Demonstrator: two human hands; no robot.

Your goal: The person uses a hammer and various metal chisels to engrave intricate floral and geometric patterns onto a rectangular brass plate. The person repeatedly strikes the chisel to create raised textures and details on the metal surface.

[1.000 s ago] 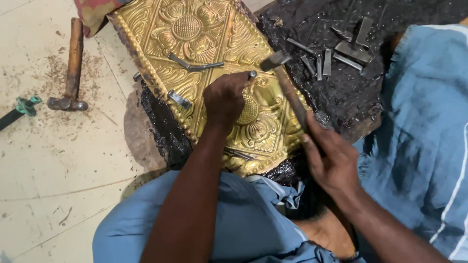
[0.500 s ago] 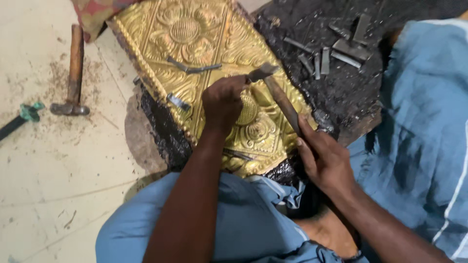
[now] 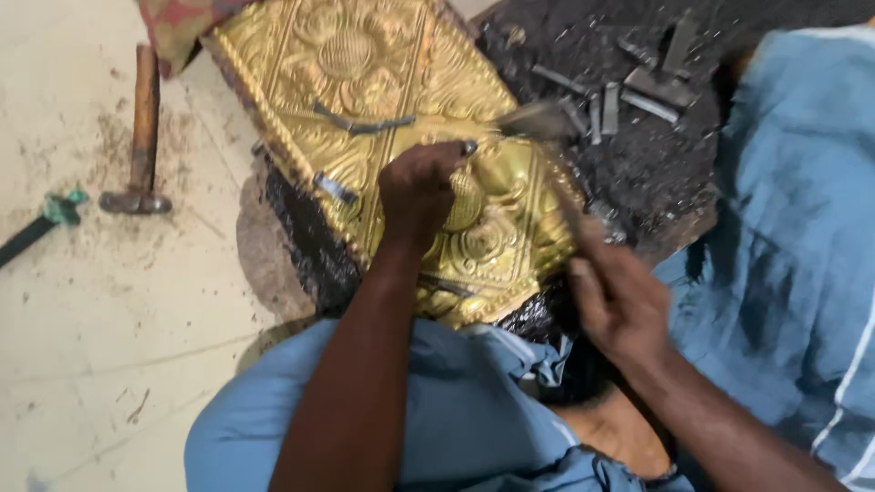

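Left hand (image 3: 421, 193) closed in a narrow fist around a small metal punch (image 3: 468, 147), its top end poking out by the knuckles, tip hidden under the fingers and pressed onto the embossed golden metal sheet (image 3: 365, 82)

Right hand (image 3: 620, 301) wrapped tight around the wooden handle of a hammer (image 3: 538, 123), head blurred with motion, hanging just above and right of the punch; whether touching it, cannot tell

Golden sheet lying tilted across a black pitch bed (image 3: 301, 237), raised flower and scroll patterns all over it, near edge close to the blue-clothed knees (image 3: 456, 410)

Two loose thin tools (image 3: 363, 123) resting on the upper middle of the sheet, another short steel piece (image 3: 334, 189) near its left border

Further right, on the dark crumbly surface (image 3: 638, 173), a scatter of grey steel punches (image 3: 629, 91), well apart from the left hand

Out on the pale floor (image 3: 109, 346) to the left, a second hammer (image 3: 141, 137) with a brown handle lying flat, head toward the bottom; beside it, near the frame edge, a tool with a green and black grip (image 3: 46, 223)

Reddish patterned cloth (image 3: 173, 27) at the top left corner of the sheet

Blue fabric with a white stripe (image 3: 802, 228) filling the right side
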